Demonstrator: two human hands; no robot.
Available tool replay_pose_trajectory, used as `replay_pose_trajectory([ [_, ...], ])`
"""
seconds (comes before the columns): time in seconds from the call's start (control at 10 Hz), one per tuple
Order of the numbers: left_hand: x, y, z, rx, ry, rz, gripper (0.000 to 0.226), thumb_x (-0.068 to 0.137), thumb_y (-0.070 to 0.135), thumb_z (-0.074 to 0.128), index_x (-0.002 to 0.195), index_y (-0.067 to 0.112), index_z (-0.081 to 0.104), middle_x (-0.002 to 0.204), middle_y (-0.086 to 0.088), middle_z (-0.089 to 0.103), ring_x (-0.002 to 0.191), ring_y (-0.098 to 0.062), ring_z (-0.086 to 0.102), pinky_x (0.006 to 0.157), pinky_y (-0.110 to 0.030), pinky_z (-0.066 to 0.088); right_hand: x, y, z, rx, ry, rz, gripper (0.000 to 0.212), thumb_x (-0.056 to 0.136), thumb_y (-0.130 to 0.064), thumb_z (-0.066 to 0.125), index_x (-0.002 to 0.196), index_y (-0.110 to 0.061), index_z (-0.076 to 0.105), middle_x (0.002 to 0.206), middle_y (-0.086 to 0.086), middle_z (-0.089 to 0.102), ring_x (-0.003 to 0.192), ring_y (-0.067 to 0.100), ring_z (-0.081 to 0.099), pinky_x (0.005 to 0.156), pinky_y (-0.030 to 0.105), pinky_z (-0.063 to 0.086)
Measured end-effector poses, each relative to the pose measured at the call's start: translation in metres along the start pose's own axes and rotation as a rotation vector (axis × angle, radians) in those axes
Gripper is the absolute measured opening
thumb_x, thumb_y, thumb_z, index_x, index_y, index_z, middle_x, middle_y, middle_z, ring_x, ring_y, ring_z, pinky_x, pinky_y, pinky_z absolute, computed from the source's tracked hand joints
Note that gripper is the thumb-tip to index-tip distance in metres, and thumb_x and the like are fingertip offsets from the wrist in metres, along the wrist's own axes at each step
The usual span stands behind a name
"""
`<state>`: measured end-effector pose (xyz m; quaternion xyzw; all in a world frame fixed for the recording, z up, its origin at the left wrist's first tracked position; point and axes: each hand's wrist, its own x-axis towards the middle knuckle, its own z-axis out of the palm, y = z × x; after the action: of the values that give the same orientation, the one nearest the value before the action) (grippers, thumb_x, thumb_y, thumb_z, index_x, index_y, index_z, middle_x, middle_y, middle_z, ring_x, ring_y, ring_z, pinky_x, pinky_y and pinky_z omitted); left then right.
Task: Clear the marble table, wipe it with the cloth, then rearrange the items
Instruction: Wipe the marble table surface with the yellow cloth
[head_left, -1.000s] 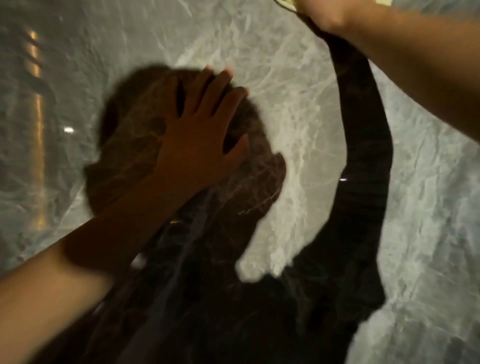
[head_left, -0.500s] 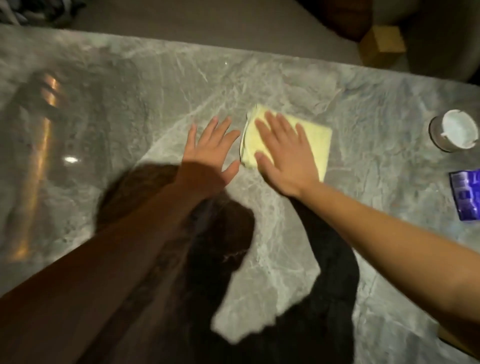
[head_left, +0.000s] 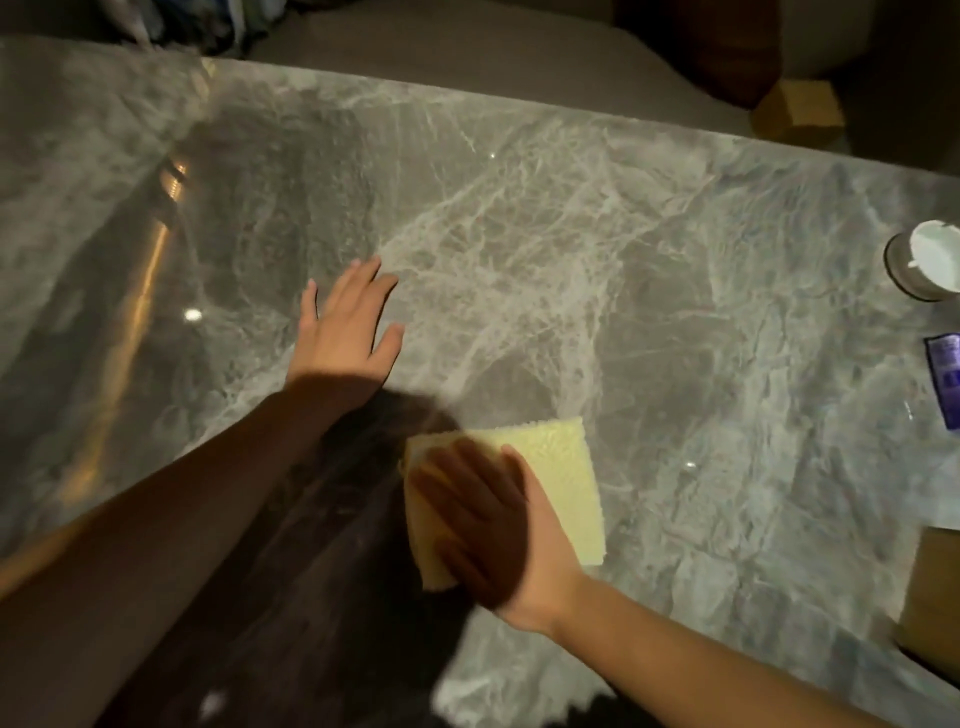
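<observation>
Pressing yellow cloth flat on grey marble table: right hand, fingers spread; left hand splayed, empty.

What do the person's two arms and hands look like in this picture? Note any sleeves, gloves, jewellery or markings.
Both arms are bare from as far up the forearm as the picture shows: no sleeves in view. The left hand and right hand wear no gloves, and no rings, watch or bracelets can be seen. No markings show. The right hand's fingers are blurred and shadowed, so fine detail there cannot be told.
</observation>
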<state>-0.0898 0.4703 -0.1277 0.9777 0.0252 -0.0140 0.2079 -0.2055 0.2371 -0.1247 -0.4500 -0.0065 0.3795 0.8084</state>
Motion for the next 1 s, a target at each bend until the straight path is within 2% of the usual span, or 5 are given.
replay_pose_trajectory([
  [0.1,-0.009,-0.004,-0.001,-0.015,0.000,-0.017,0.051,0.095,0.033,0.043,0.142,0.018,0.033,0.158,0.000,0.021,0.148,-0.015,0.011,0.119,-0.048,0.002,0.014,-0.008,0.009,-0.286,0.079,0.021,0.063,0.092,-0.056,0.018,0.136,-0.028,0.052,0.146,-0.006,0.046,0.127,0.009,0.053,0.103,0.029,0.041],
  [0.2,-0.010,-0.012,-0.009,-0.031,0.002,-0.008,0.050,0.094,0.031,0.045,0.142,0.019,0.035,0.158,0.001,0.022,0.148,-0.015,0.011,0.118,-0.048,0.001,0.027,-0.015,0.000,-1.319,-0.038,-0.345,0.056,0.092,-0.053,0.029,0.139,-0.030,0.048,0.149,-0.006,0.042,0.135,0.009,0.044,0.111,0.035,0.033],
  [0.3,0.000,-0.023,-0.022,-0.089,0.067,-0.012,0.048,0.091,0.032,0.042,0.138,0.023,0.043,0.155,0.000,0.030,0.146,-0.017,0.019,0.117,-0.046,0.006,0.062,-0.019,0.003,-2.053,-0.072,-0.369,0.059,0.093,-0.046,0.038,0.150,-0.033,0.026,0.158,-0.004,0.028,0.147,0.021,0.021,0.117,0.048,0.005],
  [0.4,0.014,-0.033,-0.030,-0.096,0.151,-0.035,0.046,0.091,0.035,0.040,0.135,0.027,0.046,0.155,0.000,0.032,0.145,-0.018,0.022,0.116,-0.049,0.007,0.110,-0.044,0.011,-1.936,-0.006,-0.228,0.059,0.095,-0.048,0.033,0.150,-0.036,0.019,0.161,-0.005,0.017,0.149,0.022,0.009,0.117,0.052,-0.002],
  [1.0,0.021,-0.064,-0.014,0.184,0.068,-0.147,0.063,0.088,0.049,0.028,0.147,0.024,0.026,0.159,-0.006,0.017,0.148,-0.029,0.012,0.114,-0.055,0.011,0.330,-0.144,-0.007,-2.093,0.253,-0.286,0.061,0.093,-0.051,0.021,0.151,-0.032,0.020,0.161,0.001,0.017,0.149,0.026,0.013,0.117,0.056,0.008],
])
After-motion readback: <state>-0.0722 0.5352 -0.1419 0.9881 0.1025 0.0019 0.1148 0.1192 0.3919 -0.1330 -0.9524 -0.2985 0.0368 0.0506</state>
